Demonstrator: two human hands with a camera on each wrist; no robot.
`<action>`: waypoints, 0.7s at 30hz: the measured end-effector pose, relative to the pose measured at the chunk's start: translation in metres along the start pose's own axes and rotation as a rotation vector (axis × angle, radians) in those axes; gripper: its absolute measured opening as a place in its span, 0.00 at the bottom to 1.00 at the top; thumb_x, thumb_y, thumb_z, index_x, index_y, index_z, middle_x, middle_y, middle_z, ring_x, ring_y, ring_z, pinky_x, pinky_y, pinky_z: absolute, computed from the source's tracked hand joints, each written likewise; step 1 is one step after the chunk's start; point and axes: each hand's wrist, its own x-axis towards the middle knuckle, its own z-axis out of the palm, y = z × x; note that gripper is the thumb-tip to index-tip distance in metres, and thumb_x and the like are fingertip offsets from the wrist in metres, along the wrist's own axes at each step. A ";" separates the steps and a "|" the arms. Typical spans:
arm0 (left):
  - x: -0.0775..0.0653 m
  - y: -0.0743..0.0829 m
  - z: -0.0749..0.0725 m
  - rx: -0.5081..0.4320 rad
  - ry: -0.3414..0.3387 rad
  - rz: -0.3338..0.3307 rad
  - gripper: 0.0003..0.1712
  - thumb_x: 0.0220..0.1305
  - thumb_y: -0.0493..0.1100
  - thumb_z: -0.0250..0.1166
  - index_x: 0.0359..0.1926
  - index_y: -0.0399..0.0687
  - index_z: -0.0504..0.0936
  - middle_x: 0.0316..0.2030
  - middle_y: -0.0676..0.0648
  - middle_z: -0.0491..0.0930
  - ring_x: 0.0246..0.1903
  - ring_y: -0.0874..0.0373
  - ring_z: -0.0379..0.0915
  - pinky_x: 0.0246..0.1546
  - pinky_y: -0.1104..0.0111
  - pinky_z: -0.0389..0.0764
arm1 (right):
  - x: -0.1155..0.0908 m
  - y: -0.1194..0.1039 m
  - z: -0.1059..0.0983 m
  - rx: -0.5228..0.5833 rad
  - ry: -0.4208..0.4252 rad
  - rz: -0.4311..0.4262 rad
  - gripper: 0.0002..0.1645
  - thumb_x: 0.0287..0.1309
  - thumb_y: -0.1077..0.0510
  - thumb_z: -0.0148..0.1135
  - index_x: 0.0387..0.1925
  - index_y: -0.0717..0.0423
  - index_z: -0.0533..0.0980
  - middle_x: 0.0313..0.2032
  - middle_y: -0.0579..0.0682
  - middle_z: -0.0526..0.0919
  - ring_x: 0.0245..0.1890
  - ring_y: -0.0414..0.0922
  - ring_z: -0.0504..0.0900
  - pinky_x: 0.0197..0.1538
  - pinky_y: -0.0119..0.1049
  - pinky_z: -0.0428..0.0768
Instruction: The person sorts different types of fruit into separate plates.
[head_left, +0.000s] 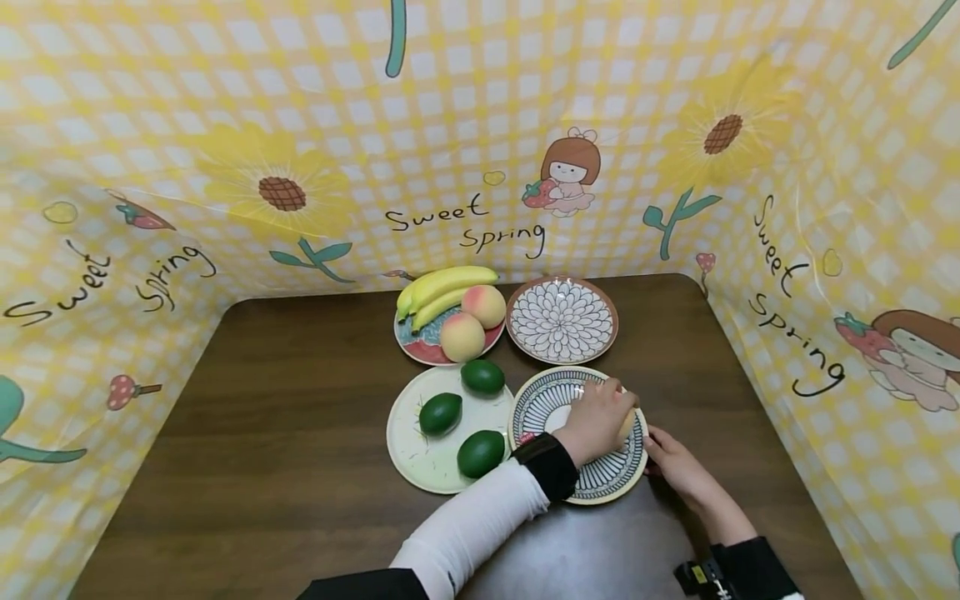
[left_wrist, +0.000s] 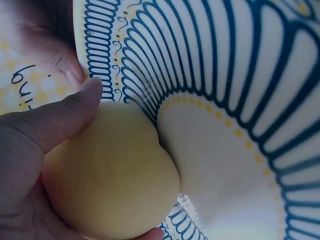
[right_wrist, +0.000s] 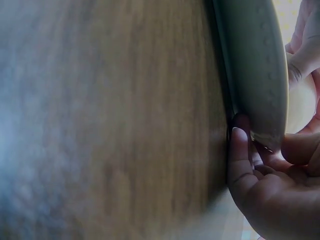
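Note:
A yellow peach [left_wrist: 110, 170] is in my left hand [head_left: 598, 421], thumb and fingers round it, over the right part of a plate with dark blue loops and a pale yellow rim [head_left: 540, 392]. In the head view the hand covers most of the peach. My right hand [head_left: 681, 465] pinches this plate's right rim. The right wrist view shows fingers of the right hand [right_wrist: 280, 187] under the plate's edge [right_wrist: 255, 75] and the thumb against the rim. Whether the peach touches the plate is hard to tell.
Left of the patterned plate is a pale green plate [head_left: 405, 450] with dark green oval fruits [head_left: 481, 454]. Behind it, a colourful plate [head_left: 429, 352] bears bananas [head_left: 453, 285] and two peaches [head_left: 462, 337]. A brown-rimmed petal-pattern plate [head_left: 562, 321] stands at the back right. Yellow checked cloth [head_left: 450, 125] encloses the table.

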 end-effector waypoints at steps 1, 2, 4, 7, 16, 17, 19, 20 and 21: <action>0.000 0.001 0.000 0.000 -0.002 -0.002 0.34 0.54 0.53 0.78 0.62 0.63 0.77 0.65 0.48 0.73 0.60 0.48 0.70 0.43 0.63 0.85 | 0.000 -0.001 0.000 -0.007 0.004 0.001 0.29 0.81 0.62 0.34 0.73 0.80 0.51 0.56 0.69 0.73 0.37 0.30 0.75 0.43 0.27 0.79; 0.000 0.001 -0.001 -0.001 -0.008 -0.006 0.34 0.54 0.53 0.78 0.63 0.63 0.77 0.67 0.48 0.72 0.61 0.48 0.70 0.43 0.62 0.85 | -0.001 -0.001 0.000 -0.010 0.008 0.006 0.29 0.81 0.62 0.34 0.73 0.80 0.51 0.55 0.69 0.73 0.37 0.30 0.75 0.43 0.28 0.79; -0.001 0.002 -0.003 -0.007 -0.028 -0.014 0.34 0.55 0.54 0.76 0.64 0.65 0.76 0.70 0.49 0.69 0.65 0.48 0.67 0.47 0.60 0.83 | -0.001 -0.002 0.000 -0.021 0.011 0.017 0.30 0.81 0.62 0.34 0.73 0.79 0.51 0.56 0.69 0.74 0.38 0.31 0.76 0.43 0.28 0.79; -0.001 0.002 -0.006 -0.042 -0.060 -0.022 0.36 0.55 0.56 0.75 0.66 0.67 0.75 0.74 0.50 0.65 0.72 0.48 0.60 0.57 0.56 0.80 | -0.001 -0.002 0.000 -0.033 0.006 0.026 0.30 0.81 0.62 0.34 0.73 0.80 0.50 0.57 0.71 0.73 0.39 0.31 0.76 0.44 0.28 0.79; -0.004 -0.024 -0.034 -0.184 -0.107 0.082 0.45 0.60 0.55 0.71 0.76 0.66 0.63 0.79 0.44 0.55 0.79 0.46 0.51 0.72 0.47 0.68 | -0.002 0.000 0.000 0.003 0.004 0.027 0.29 0.80 0.63 0.35 0.72 0.80 0.51 0.55 0.67 0.75 0.39 0.30 0.76 0.44 0.27 0.79; -0.005 -0.033 -0.044 -0.189 -0.094 0.080 0.46 0.61 0.54 0.71 0.77 0.64 0.62 0.79 0.42 0.54 0.79 0.45 0.51 0.73 0.46 0.67 | -0.002 0.000 0.001 0.004 0.001 0.026 0.29 0.80 0.63 0.35 0.72 0.80 0.51 0.55 0.67 0.75 0.39 0.30 0.76 0.44 0.27 0.79; -0.007 -0.060 -0.067 -0.218 -0.057 0.057 0.48 0.62 0.53 0.72 0.79 0.61 0.59 0.80 0.40 0.53 0.80 0.43 0.50 0.75 0.46 0.64 | -0.002 -0.001 0.001 0.011 0.008 0.030 0.29 0.80 0.63 0.35 0.72 0.80 0.52 0.54 0.66 0.75 0.39 0.31 0.76 0.44 0.27 0.79; -0.008 -0.077 -0.079 -0.249 -0.036 0.035 0.50 0.62 0.51 0.73 0.80 0.57 0.57 0.80 0.38 0.52 0.80 0.42 0.49 0.77 0.47 0.62 | -0.002 -0.001 0.002 0.009 0.012 0.037 0.29 0.80 0.62 0.35 0.73 0.79 0.52 0.53 0.65 0.75 0.39 0.32 0.76 0.44 0.28 0.79; -0.009 -0.095 -0.091 -0.280 -0.015 0.004 0.51 0.62 0.50 0.73 0.80 0.55 0.57 0.80 0.38 0.53 0.80 0.42 0.50 0.78 0.49 0.61 | -0.002 -0.001 0.002 0.001 0.014 0.042 0.29 0.80 0.62 0.35 0.73 0.79 0.51 0.53 0.65 0.75 0.39 0.32 0.76 0.44 0.28 0.79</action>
